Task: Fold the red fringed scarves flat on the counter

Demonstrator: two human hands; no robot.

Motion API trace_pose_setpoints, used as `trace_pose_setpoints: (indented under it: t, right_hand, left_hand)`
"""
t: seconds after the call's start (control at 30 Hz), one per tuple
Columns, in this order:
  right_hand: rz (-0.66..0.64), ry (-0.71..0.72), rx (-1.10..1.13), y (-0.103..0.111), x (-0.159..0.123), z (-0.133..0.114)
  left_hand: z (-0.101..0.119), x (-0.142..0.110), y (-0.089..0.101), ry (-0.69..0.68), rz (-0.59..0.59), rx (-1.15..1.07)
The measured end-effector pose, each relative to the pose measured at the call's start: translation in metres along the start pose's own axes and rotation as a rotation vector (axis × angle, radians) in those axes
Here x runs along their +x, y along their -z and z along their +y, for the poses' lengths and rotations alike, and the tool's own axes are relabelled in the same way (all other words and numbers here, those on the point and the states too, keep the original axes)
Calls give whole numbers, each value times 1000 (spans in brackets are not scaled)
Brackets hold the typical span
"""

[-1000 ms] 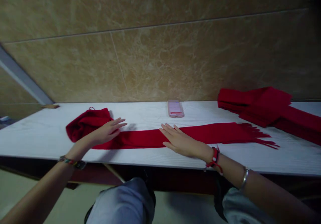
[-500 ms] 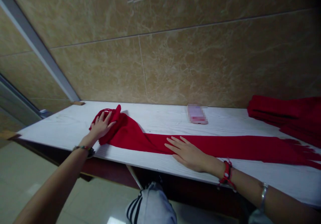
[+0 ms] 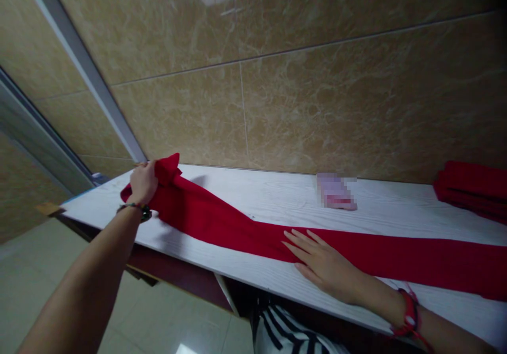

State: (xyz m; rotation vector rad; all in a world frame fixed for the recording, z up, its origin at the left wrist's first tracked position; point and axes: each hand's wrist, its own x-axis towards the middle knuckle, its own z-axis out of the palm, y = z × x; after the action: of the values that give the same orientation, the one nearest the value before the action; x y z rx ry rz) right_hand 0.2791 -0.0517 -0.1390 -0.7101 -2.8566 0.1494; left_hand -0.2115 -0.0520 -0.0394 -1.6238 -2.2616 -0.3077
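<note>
A long red scarf [image 3: 380, 256] stretches along the white tabletop and runs out of view at the right. My left hand [image 3: 143, 182] is closed around its bunched left end, which it holds up off the table. The cloth slopes down from there to the surface. Flat on the scarf's middle part rests my right hand [image 3: 322, 264], fingers stretched out and slightly apart. The fringe at the far right end is out of view.
A folded red cloth pile [image 3: 471, 190] lies at the back right. Near the wall is a blurred-out pink phone-like object [image 3: 336, 191]. A tiled wall [image 3: 297, 111] closes off the back, and a metal post [image 3: 93, 74] stands at the left.
My left hand has gone from lying open on the bunched end to gripping and lifting it. The cloth's left part is smoother now. The view has shifted left.
</note>
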Motion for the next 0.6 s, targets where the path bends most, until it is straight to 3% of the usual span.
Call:
trace_pose_setpoints:
  t: [0.1, 0.17, 0.33, 0.47, 0.6]
  right_hand:
    - [-3, -2, -17, -1, 0, 0]
    - [1, -3, -24, -1, 0, 0]
    - [54, 2, -22, -2, -2, -1]
    - [138, 26, -14, -8, -3, 2]
    - [231, 74, -56, -14, -4, 8]
  left_hand:
    - [6, 2, -6, 87, -71, 100]
    - [25, 0, -16, 19, -149, 140]
    - [84, -19, -32, -698, -489, 55]
    - [100, -29, -21, -786, -467, 42]
    - [86, -29, 2, -748, -411, 24]
